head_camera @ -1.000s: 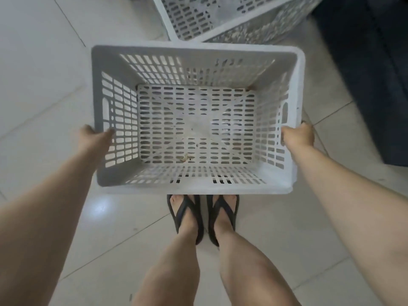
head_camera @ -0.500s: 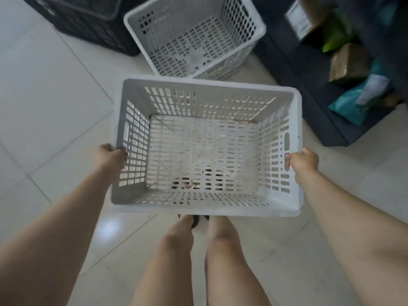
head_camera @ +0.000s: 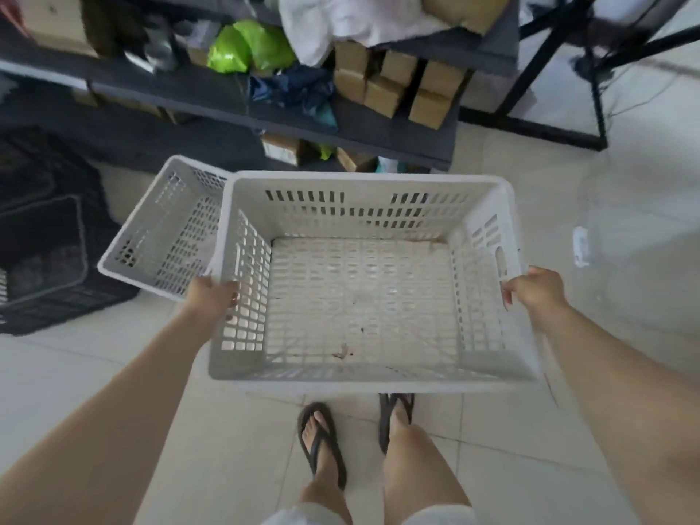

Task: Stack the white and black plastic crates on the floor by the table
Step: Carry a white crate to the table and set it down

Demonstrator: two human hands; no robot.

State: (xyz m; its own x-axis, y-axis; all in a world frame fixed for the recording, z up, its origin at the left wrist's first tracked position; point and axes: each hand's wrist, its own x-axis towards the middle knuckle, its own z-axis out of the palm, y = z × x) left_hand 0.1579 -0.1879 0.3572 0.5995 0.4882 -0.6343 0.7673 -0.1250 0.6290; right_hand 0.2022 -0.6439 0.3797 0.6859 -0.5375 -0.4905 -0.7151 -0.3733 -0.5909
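I hold a white slotted plastic crate (head_camera: 363,297) in the air above the floor, open side up and empty. My left hand (head_camera: 212,297) grips its left wall and my right hand (head_camera: 534,291) grips its right rim. A second white crate (head_camera: 163,229) stands on the floor just behind and to the left, partly hidden by the held one. A black crate (head_camera: 45,240) sits on the floor at the far left.
A dark low shelf (head_camera: 341,123) holds cardboard boxes (head_camera: 397,85), a green bag (head_camera: 246,43) and white cloth. A black metal frame (head_camera: 560,70) stands at the back right. My feet in black sandals (head_camera: 322,441) are on pale floor tiles.
My view has lifted and turned right, so the shelf now shows. The held crate has moved forward, level with the second white crate, which now lies to its left. Both hands keep their grip.
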